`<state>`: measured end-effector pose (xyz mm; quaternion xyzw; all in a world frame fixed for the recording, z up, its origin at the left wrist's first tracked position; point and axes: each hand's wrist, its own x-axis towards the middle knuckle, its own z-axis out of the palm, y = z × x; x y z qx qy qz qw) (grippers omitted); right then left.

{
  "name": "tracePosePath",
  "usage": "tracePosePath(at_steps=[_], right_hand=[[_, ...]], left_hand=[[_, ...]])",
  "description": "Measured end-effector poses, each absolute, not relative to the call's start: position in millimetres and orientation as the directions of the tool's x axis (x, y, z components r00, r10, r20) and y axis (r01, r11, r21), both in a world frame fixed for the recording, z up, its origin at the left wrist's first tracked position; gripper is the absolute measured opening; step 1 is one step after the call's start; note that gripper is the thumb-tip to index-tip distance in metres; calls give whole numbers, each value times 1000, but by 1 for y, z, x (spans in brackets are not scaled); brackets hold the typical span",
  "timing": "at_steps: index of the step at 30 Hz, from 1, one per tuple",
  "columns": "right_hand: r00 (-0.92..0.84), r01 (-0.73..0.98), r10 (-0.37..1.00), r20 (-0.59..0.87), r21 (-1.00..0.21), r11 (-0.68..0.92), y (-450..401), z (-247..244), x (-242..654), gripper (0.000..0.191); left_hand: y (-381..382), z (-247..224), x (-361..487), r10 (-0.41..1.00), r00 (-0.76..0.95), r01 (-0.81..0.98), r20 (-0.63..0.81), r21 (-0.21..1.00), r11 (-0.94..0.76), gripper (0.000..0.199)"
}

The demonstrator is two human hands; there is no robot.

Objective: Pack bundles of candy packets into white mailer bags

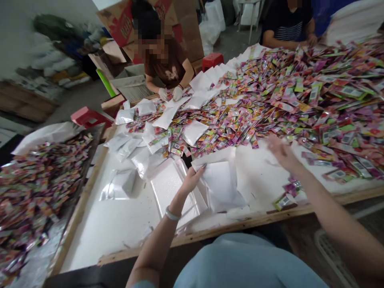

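My left hand (pixel 193 179) pinches the upper left edge of a white mailer bag (pixel 222 186), which lies near the table's front edge. Toward the pile on the right reaches my right hand (pixel 280 151), smeared by motion; whether its fingers hold anything does not show. Close by it spreads a large heap of small colourful packets (pixel 288 92) in pink, purple, green and orange. Left of the mailer bag rests a stack of white bubble mailers (pixel 169 186), partly under my left forearm. A few loose packets (pixel 286 198) sit beneath my right forearm.
Several plump white bags (pixel 195 132) lie among the packets. Across the wood-edged table (pixel 129 224) a person in gloves (pixel 169 68) handles packets; another person (pixel 288 24) sits at the far right. A second packet-covered table (pixel 45 180) stands left, near a red stool (pixel 88 117).
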<state>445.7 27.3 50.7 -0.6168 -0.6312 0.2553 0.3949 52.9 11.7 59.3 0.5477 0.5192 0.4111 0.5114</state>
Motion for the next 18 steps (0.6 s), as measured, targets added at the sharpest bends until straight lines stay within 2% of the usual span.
tracePosePath(at_steps=[1,2,3,4,6,7,9,11,13,15,18], right_hand=[[-158,338,984,80,-932,131,31,46,415,57],[-358,166,933,24,-982,89,36,42,384,66],[-476,91,880,-11,-995,37,42,38,358,70],[-545,65,838,-42,-998,-8,48,34,338,70],[-565,116,822,-73,-993,-9,60,22,321,63],[-558,155,828,-60,-987,33,63,15,323,57],[-592,223,804,46,-950,219,64,0,339,43],[-684,247,702,196,-844,476,58,-15,362,35],[-765,240,570,300,-689,684,45,-27,383,41],[-818,235,477,323,-569,788,30,-37,398,51],[-881,244,411,235,-519,820,8,-47,409,66]], left_hand=[[19,56,52,985,149,157,-84,986,60,59],[25,54,51,979,185,174,-84,983,51,62],[30,51,51,971,223,194,-82,980,39,64],[34,49,50,963,256,209,-85,977,31,63],[41,43,48,939,337,246,-74,969,-12,54],[44,39,46,916,397,273,-53,960,-63,47],[48,33,41,820,573,348,1,905,-244,37],[49,26,36,647,762,398,32,764,-507,43],[46,19,33,486,874,391,16,573,-721,54],[37,14,31,395,918,370,-13,382,-847,60],[15,7,34,427,900,435,-85,141,-889,59]])
